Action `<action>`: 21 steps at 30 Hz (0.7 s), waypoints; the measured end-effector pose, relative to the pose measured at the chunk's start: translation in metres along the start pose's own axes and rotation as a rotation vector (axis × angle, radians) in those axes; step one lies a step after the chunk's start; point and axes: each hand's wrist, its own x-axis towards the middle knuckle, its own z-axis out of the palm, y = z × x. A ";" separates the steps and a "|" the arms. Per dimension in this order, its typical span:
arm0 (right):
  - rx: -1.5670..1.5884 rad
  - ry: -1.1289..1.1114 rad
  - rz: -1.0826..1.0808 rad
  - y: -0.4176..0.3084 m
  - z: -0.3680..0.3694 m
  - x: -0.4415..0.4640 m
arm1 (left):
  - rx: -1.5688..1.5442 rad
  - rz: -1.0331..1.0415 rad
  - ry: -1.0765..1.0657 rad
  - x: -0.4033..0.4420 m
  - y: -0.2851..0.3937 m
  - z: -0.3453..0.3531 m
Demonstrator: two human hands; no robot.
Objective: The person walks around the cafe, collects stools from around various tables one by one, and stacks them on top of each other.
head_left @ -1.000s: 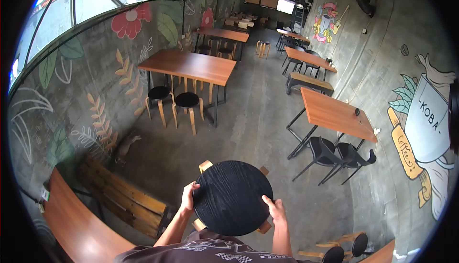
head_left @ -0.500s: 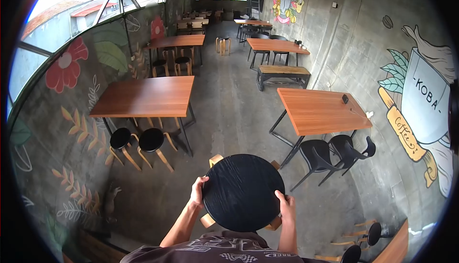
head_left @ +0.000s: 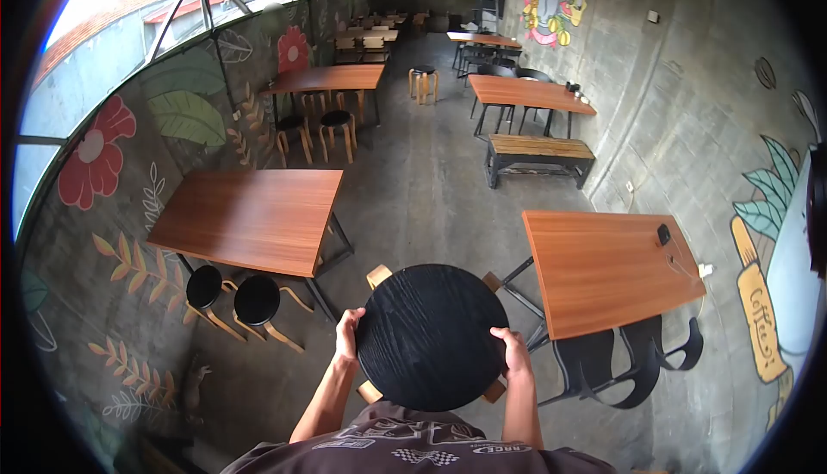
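A stool (head_left: 433, 337) with a round black wood-grained seat and light wooden legs is held upright in front of my body, seat facing up. My left hand (head_left: 348, 333) grips the left edge of the seat. On the opposite edge, my right hand (head_left: 512, 353) is closed with the thumb over the rim. The fingers of both hands are largely hidden under the seat. Short parts of the legs stick out around it.
A wooden table (head_left: 250, 220) with two black-topped stools (head_left: 257, 299) stands at left. At right is another table (head_left: 607, 271) with black chairs (head_left: 586, 362). Farther off are a bench (head_left: 540, 148), a lone stool (head_left: 423, 73) and more tables. Concrete floor (head_left: 422, 190) runs between the rows.
The side tables have come nearer and lower in view as I have moved forward along the aisle. Both hands keep hold of the stool. The stools at the lower right have left the view.
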 end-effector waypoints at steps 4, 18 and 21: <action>-0.039 -0.149 -0.081 -0.023 0.028 0.122 | -0.056 -0.006 -0.019 0.096 0.028 0.040; 0.044 0.050 -0.134 -0.127 0.166 0.501 | -0.028 -0.123 -0.074 0.521 0.126 0.193; 0.095 0.017 -0.074 -0.168 0.190 0.561 | -0.056 -0.150 -0.038 0.608 0.133 0.210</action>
